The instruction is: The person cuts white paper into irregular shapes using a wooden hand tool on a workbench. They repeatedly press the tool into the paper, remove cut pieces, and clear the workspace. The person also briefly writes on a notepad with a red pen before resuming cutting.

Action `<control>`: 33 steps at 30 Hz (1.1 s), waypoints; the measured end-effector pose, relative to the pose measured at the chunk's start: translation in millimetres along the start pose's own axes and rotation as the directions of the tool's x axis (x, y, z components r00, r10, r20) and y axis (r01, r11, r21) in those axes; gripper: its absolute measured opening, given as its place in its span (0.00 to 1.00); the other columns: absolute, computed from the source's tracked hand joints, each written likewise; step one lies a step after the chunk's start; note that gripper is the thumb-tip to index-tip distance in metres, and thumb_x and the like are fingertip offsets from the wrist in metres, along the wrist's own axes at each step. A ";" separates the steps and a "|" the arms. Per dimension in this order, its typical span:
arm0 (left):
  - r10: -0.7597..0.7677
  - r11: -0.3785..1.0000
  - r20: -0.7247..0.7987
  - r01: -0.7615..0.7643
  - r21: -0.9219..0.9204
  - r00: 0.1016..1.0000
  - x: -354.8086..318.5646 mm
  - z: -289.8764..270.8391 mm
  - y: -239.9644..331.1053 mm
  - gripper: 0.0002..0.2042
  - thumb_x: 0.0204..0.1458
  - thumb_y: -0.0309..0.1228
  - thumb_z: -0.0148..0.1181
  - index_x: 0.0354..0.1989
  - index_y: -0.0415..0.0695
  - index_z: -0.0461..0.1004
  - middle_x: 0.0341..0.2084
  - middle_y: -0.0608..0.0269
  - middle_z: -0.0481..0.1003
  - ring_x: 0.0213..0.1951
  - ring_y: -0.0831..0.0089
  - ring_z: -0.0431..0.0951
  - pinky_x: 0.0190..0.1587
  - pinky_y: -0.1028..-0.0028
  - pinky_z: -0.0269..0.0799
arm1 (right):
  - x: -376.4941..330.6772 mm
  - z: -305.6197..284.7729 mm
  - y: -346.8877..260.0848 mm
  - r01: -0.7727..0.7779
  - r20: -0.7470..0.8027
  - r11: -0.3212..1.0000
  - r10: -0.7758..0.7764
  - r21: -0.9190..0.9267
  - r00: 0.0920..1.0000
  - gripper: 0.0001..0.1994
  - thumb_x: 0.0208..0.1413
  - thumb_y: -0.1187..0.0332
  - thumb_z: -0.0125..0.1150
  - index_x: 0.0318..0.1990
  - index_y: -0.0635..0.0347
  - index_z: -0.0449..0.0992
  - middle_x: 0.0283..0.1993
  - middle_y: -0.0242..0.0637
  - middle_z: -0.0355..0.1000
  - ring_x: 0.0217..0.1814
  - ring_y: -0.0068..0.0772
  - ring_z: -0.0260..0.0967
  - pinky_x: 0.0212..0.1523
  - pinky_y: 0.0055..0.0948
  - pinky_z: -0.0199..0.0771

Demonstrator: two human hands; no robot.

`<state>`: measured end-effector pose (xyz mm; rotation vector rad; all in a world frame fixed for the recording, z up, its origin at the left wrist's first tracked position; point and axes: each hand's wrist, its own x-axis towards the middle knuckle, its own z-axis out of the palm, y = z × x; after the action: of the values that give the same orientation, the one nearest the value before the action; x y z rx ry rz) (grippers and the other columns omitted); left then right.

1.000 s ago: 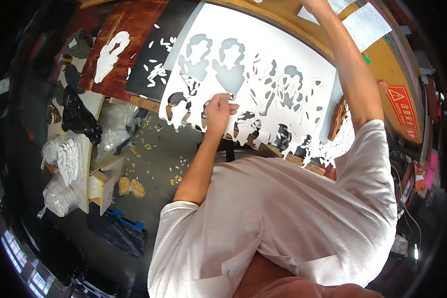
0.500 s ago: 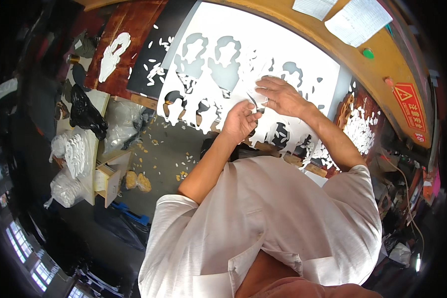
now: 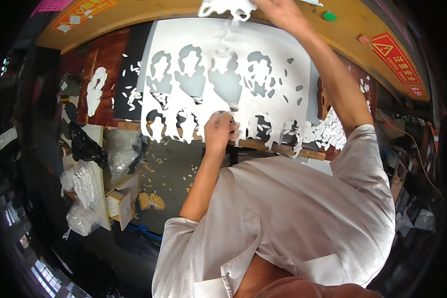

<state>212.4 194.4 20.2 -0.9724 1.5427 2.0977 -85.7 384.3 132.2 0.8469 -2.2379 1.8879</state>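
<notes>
Gripping a white openwork piece (image 3: 232, 5) at the top centre of the frame, the right hand (image 3: 281, 12) has its fingers closed at the piece's right end, partly cut off by the picture's edge. The visible part of the piece stretches left to right, its rounded lobes pointing down; its full long axis cannot be told. Below it, in the middle of the frame, a white sheet (image 3: 282, 114) lies on the worktop (image 3: 102, 52), long axis running left to right and dipping slightly to the right. The sheet is thin, smooth and matte, pierced by ornate, vase-like openings set upright in a row, grey showing through the upper ones; its near edge is ragged. The left hand (image 3: 219, 130) curls over that edge, fingers nearly closed; whether it pinches anything cannot be told. Loose white chips (image 3: 335, 133) are heaped right of the sheet.
</notes>
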 end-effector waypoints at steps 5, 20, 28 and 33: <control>-0.117 0.962 0.219 0.056 0.267 0.969 -30.3 31.8 -25.7 0.16 0.66 0.41 0.59 0.47 0.38 0.78 0.39 0.59 0.80 0.35 0.68 0.86 0.28 0.73 0.82 | -64.8 -44.2 -33.7 0.149 0.289 0.849 0.004 -0.507 0.957 0.17 0.71 0.60 0.61 0.62 0.57 0.78 0.58 0.36 0.81 0.56 0.31 0.77 0.59 0.32 0.77; -0.168 0.856 0.548 0.397 -0.332 0.819 28.6 64.9 -44.1 0.09 0.62 0.39 0.59 0.40 0.47 0.76 0.38 0.66 0.79 0.42 0.65 0.84 0.36 0.72 0.74 | -257.1 -43.0 11.2 0.264 0.733 0.830 0.230 -0.492 0.641 0.28 0.57 0.62 0.70 0.65 0.57 0.75 0.75 0.42 0.65 0.80 0.50 0.56 0.78 0.50 0.57; -0.189 0.899 0.495 0.353 -0.261 0.848 26.9 52.0 -40.5 0.12 0.63 0.39 0.56 0.45 0.43 0.72 0.44 0.61 0.76 0.40 0.59 0.86 0.34 0.69 0.77 | -240.2 -35.4 10.1 0.224 0.675 0.860 0.173 -0.459 0.717 0.27 0.58 0.59 0.71 0.64 0.56 0.76 0.64 0.46 0.74 0.69 0.53 0.68 0.71 0.51 0.66; -0.061 0.854 0.333 -0.124 0.506 0.941 -11.4 70.8 -7.5 0.16 0.65 0.40 0.53 0.36 0.37 0.73 0.33 0.55 0.79 0.37 0.59 0.87 0.32 0.63 0.80 | -189.4 -53.0 -7.0 -0.585 0.145 0.675 0.702 -0.450 0.697 0.23 0.75 0.52 0.53 0.63 0.61 0.76 0.49 0.35 0.80 0.54 0.24 0.74 0.57 0.31 0.75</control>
<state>202.9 264.3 35.0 -0.3680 1.7987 1.6048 62.4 499.3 72.5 0.2829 -3.3024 1.4706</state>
